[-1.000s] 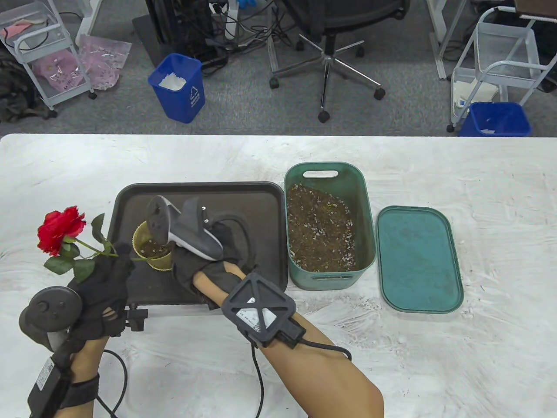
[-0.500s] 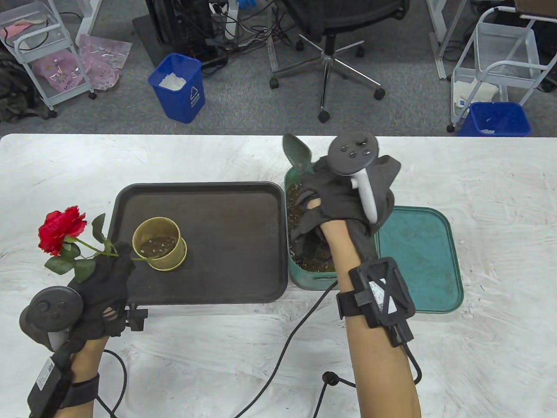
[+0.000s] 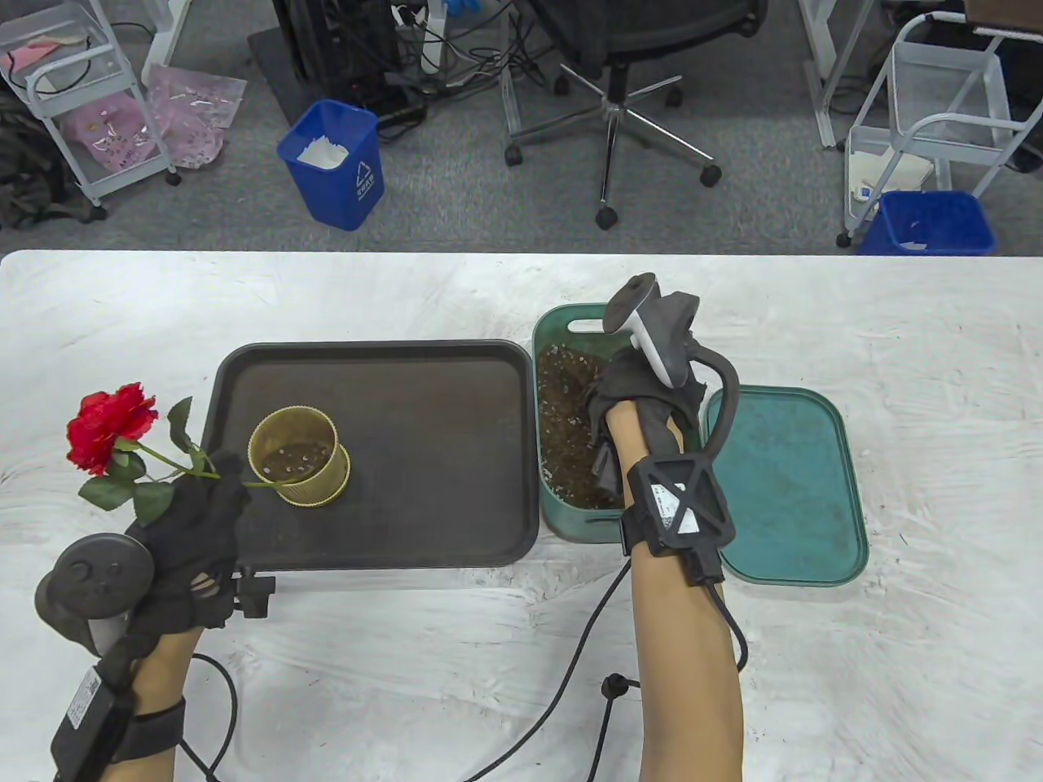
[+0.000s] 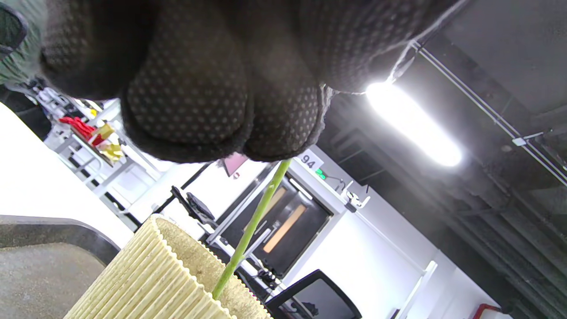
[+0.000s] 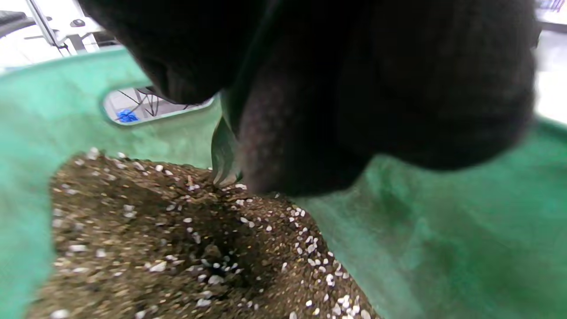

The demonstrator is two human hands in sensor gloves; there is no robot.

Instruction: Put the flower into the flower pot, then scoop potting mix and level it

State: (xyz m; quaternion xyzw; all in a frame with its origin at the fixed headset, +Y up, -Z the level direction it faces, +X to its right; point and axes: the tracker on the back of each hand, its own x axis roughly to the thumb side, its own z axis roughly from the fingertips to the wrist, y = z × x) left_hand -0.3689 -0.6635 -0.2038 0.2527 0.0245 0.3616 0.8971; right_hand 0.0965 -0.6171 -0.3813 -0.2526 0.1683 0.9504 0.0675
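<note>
My left hand (image 3: 195,521) grips the green stem (image 4: 252,228) of a red rose (image 3: 110,428) that leans out to the left. The stem's lower end reaches into the yellow ribbed flower pot (image 3: 314,491), which has some mix at its bottom. My right hand (image 3: 644,391) is down inside the green bin (image 3: 583,525), gripping a green scoop (image 5: 223,153) whose blade is dug into the potting mix (image 5: 155,239). In the table view the hand hides the scoop.
The pot stands at the left of a black tray (image 3: 424,456). The bin's green lid (image 3: 786,489) lies flat just right of the bin. A cable trails from my right wrist over the table's front. Beyond the far edge are blue waste bins and a chair.
My right hand carried the scoop from over the pot to above the bin, then dropped it into the potting mix. My left hand and the rose barely moved.
</note>
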